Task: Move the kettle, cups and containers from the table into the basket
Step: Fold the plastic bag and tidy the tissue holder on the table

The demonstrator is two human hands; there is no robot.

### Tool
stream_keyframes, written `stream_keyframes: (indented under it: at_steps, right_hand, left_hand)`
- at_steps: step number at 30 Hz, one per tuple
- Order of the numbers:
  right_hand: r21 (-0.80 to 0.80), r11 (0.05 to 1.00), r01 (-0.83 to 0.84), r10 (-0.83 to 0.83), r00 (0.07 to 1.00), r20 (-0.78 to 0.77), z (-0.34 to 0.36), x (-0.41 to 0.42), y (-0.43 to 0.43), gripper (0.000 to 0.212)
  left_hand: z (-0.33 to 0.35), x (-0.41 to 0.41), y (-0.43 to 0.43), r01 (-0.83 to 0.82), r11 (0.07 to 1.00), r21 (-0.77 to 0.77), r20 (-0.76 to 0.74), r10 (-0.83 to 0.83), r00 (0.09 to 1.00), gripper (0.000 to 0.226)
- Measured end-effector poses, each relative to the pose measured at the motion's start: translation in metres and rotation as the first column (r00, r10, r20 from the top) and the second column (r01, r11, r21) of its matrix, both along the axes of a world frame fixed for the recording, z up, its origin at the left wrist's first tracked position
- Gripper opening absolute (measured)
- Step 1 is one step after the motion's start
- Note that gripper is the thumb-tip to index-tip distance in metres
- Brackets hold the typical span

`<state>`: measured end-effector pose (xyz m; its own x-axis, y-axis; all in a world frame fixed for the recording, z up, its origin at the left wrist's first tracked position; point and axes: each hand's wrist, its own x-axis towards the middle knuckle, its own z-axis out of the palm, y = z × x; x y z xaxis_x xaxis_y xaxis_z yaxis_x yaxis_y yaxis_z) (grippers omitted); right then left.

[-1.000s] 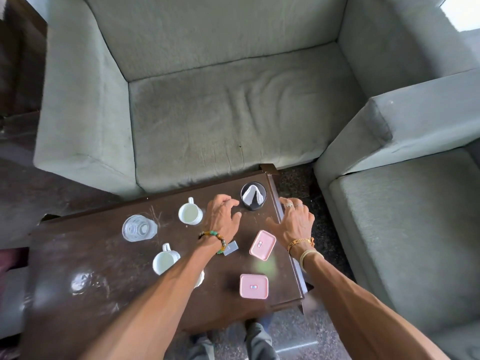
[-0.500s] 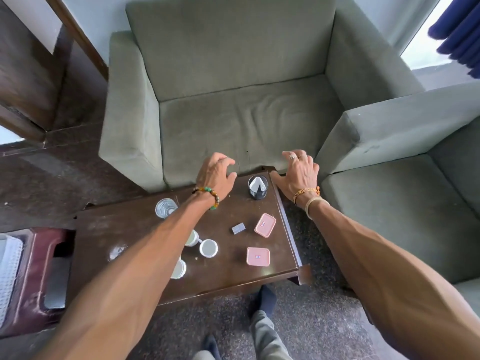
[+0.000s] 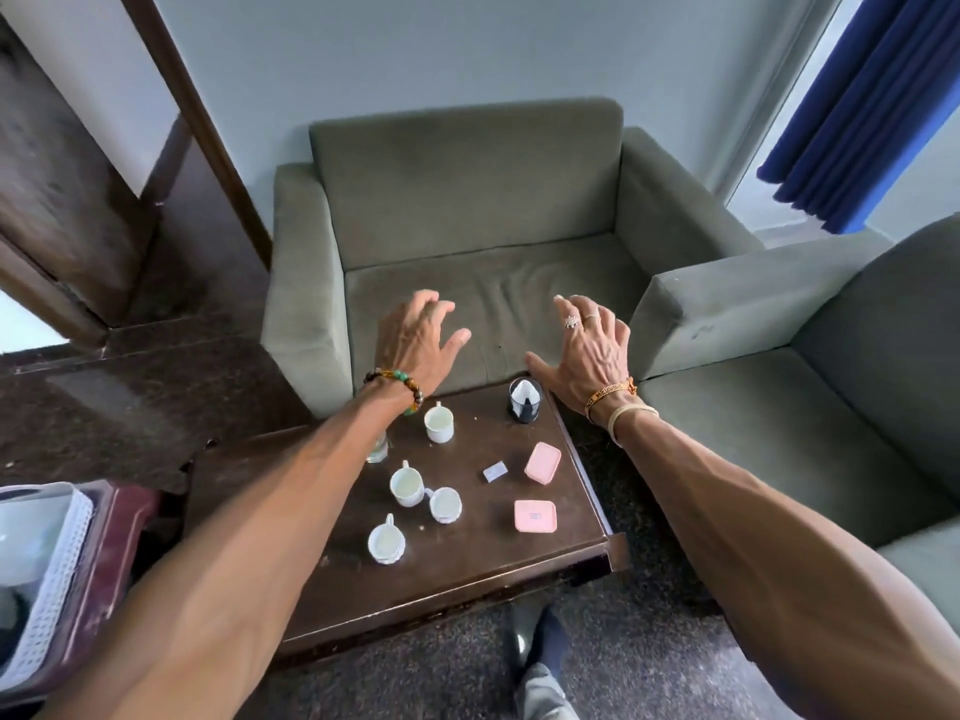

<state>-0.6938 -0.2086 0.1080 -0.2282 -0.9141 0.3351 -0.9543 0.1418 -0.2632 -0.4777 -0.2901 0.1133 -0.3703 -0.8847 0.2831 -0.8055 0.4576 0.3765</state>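
On the dark wooden table [image 3: 467, 569] stand several white cups: one [image 3: 439, 422] at the back, two [image 3: 407, 485] [image 3: 445, 504] in the middle and one [image 3: 386, 544] nearer me. Two pink lidded containers [image 3: 543, 462] [image 3: 535, 516] lie on the right side. A black holder with white tissue [image 3: 525, 400] stands at the back right corner. My left hand [image 3: 418, 337] and my right hand [image 3: 584, 345] hover empty above the table's far edge, fingers spread. The white lattice basket [image 3: 52, 574] sits at the far left on a maroon stool. No kettle shows.
A glass [image 3: 377, 449] peeks out from under my left forearm. A small grey box [image 3: 494, 470] lies beside the pink containers. A grey-green armchair [image 3: 467, 210] stands behind the table, another sofa [image 3: 831, 407] on the right. My feet [image 3: 535, 636] are at the table's front.
Both hands have lifted off the table and now hover higher and farther out. The view has pulled back and up, bringing the basket on the left into sight.
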Motion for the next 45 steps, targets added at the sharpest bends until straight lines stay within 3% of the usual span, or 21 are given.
stream_keyframes:
  at_steps: [10, 31, 45]
  right_hand:
    - [-0.115, 0.993, -0.037, 0.026, 0.996, -0.090, 0.068, 0.022, 0.019, 0.098]
    - [0.013, 0.957, -0.291, 0.288, 0.938, -0.191, 0.054, 0.040, 0.026, 0.099]
    - [-0.054, 0.871, -0.489, 0.478, 0.866, -0.146, 0.058, 0.168, 0.017, 0.097]
  left_hand:
    - [0.067, 0.039, 0.029, -0.118, 0.970, -0.211, 0.001, 0.121, 0.993, 0.046]
    - [0.058, 0.078, 0.095, -0.395, 0.881, -0.260, -0.013, 0.406, 0.914, 0.046]
    - [0.060, 0.196, 0.148, -0.558, 0.808, -0.188, -0.018, 0.565, 0.825, 0.047]
